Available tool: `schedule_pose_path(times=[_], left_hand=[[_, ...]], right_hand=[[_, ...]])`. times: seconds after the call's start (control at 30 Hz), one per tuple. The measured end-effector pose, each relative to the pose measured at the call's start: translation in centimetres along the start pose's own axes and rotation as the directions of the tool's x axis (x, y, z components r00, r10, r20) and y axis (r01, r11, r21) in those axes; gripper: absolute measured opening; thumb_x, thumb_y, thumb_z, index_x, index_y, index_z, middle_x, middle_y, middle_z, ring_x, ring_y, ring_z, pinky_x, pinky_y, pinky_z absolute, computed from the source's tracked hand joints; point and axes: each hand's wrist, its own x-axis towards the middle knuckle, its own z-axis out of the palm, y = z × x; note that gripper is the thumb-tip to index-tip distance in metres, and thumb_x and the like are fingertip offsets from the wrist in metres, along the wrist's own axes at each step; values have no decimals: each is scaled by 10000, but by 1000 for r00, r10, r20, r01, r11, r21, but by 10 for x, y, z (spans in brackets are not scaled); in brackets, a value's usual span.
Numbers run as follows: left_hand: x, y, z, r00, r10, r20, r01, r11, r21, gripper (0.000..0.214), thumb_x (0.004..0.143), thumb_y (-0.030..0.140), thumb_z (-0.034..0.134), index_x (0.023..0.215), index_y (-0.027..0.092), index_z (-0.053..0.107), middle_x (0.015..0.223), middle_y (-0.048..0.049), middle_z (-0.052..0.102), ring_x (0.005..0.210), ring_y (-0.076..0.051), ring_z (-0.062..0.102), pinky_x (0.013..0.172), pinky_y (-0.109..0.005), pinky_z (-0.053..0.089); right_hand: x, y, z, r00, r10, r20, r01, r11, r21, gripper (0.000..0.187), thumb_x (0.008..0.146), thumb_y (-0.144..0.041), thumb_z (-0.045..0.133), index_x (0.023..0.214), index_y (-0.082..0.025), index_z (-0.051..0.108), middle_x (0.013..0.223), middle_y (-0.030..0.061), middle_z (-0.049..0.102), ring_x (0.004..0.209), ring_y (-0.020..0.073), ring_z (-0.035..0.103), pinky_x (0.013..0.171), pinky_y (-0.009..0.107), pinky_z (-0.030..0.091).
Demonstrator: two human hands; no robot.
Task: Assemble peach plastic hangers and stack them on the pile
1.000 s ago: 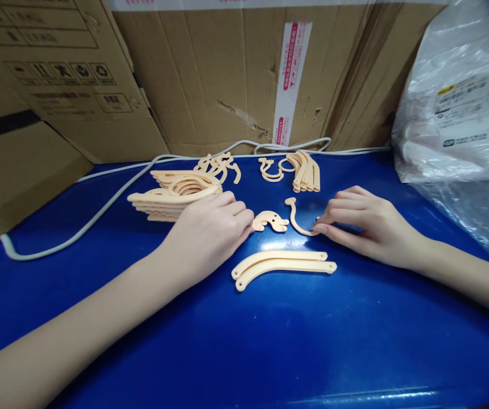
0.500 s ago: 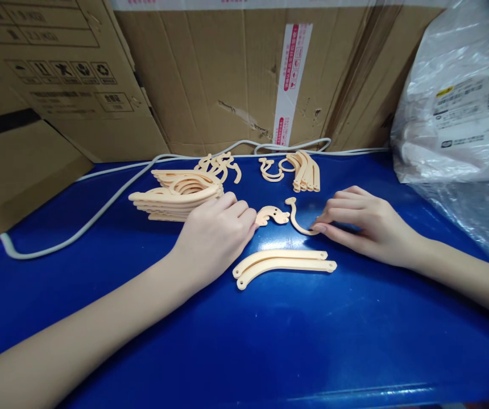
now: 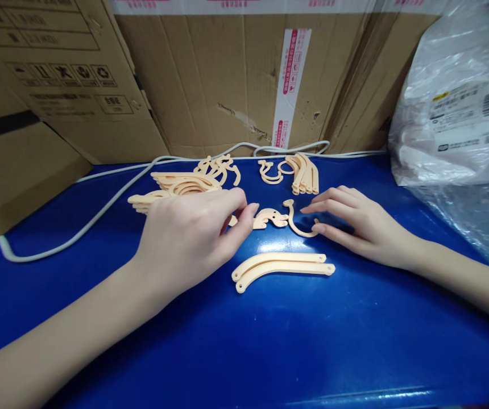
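My left hand (image 3: pixel 189 238) is raised a little off the blue table (image 3: pixel 270 341), its thumb and fingers pinched on the left end of a small peach plastic centre piece (image 3: pixel 270 217). Just right of that piece lies a thin peach hook (image 3: pixel 294 222). My right hand (image 3: pixel 355 224) rests beside the hook with fingers stretched out and apart, the thumb tip touching the hook's lower end. Two curved peach arms (image 3: pixel 281 267) lie side by side on the table in front of both hands.
A stack of assembled peach hangers (image 3: pixel 172 187) lies behind my left hand. More hooks (image 3: pixel 270 170) and a bundle of arms (image 3: pixel 306 173) sit at the back. A white cable (image 3: pixel 99 210) crosses the table. Cardboard boxes (image 3: pixel 227 74) stand behind, a plastic bag (image 3: pixel 458 125) at right.
My left hand has lifted and drawn back with the small centre piece pinched. My right hand's fingers have spread out from their curl at the hook.
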Motion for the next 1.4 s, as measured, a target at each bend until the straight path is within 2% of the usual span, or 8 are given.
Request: schedule_pose_path(times=[0.2,0.37,0.47,0.73,1.03,1.17,1.27,1.4], left_hand=[[-1,2,2,995,85,61,-81,994,-72,377,951,278,445,587,185,473,524,36,478,469,-98,405,499,-265,278],[-1,2,5,991,128,50,-123,989,-82,371,951,249,449,586,184,439,522,38,474,494,-106,423,507,-266,270],[0,2,4,990,130,45,-126,988,-88,369,951,247,455,588,183,433,524,38,464,490,-107,414,510,-270,266],[-4,3,5,989,137,48,-132,987,-95,354,936,242,495,592,185,435,516,44,464,499,-110,442,507,-283,253],[-3,3,6,988,137,67,-128,984,-124,378,938,259,497,575,178,432,491,47,462,474,-103,429,490,-279,208],[-2,3,5,981,144,128,-109,962,-249,350,922,229,512,583,169,443,505,56,456,471,-82,398,497,-265,216],[1,3,1,937,158,311,-4,896,-444,352,924,242,518,586,165,452,499,73,415,459,-59,363,486,-231,241],[5,2,-5,783,234,577,186,796,-576,350,907,287,555,590,167,467,507,88,419,456,-40,352,454,-187,254]], right_hand=[[-1,6,4,992,-6,126,0,999,45,433,989,-335,403,1417,-266,422,1434,71,522,1280,263,486,1014,478,394],[-2,5,5,986,14,166,-18,1000,18,501,991,-368,400,1480,-275,346,1504,50,446,1411,257,336,1119,524,287],[-3,6,3,988,31,151,-33,999,12,462,1001,-362,371,1454,-271,389,1476,51,483,1396,257,358,1128,544,257],[-2,8,0,997,82,13,-82,996,-45,358,994,-303,398,1323,-277,537,1272,48,645,1188,239,556,1100,532,292],[-4,15,-4,999,-44,2,43,966,-255,322,966,-210,432,1170,-281,670,1016,47,681,985,231,569,1061,525,330],[-4,17,-7,996,-88,17,89,942,-324,304,967,-238,448,1134,-277,699,986,55,667,951,229,565,1066,531,327],[-5,19,-9,995,-95,32,101,931,-352,304,964,-236,452,1136,-269,701,975,58,660,942,233,561,1067,537,325],[-7,21,-10,992,-109,66,125,928,-351,318,947,-191,458,1145,-271,695,1008,56,650,958,245,552,1054,546,335]])
